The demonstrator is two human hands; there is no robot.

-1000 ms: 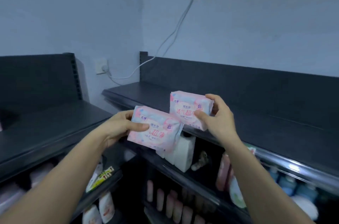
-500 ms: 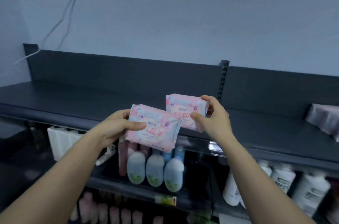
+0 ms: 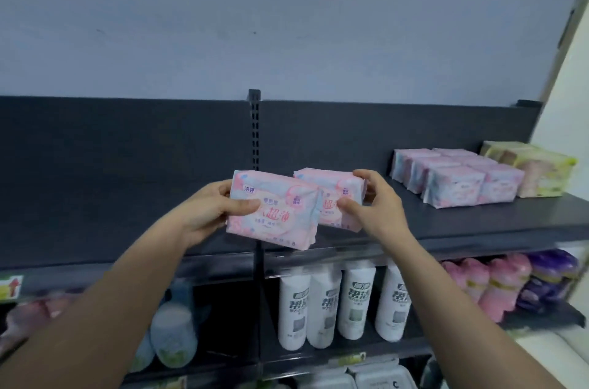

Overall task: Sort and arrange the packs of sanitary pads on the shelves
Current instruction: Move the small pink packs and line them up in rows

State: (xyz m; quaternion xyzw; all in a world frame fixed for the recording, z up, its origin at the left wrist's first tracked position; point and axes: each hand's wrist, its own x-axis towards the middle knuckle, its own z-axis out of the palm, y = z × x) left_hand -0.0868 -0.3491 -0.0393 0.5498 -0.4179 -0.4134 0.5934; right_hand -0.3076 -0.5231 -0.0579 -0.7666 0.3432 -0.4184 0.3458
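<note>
The left hand (image 3: 207,213) grasps a pink pack (image 3: 274,213) by its left edge. The right hand (image 3: 379,213) grips a second pack (image 3: 331,194), partly overlapped behind the first. Both packs are held in front of the dark shelf (image 3: 478,223). Right of the right hand, stacked packs (image 3: 455,181) rest on it; white bottles (image 3: 353,299) stand below the hands.

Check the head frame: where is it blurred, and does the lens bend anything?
Head view: the pink-and-blue plastic pad pack in the left hand is sharp, print readable; the white plastic bottles below are soft and the lower corners smear. Head view: the dark wall trim at right leans, wide-angle distortion; light dim, bluish, without hard shadows.
</note>
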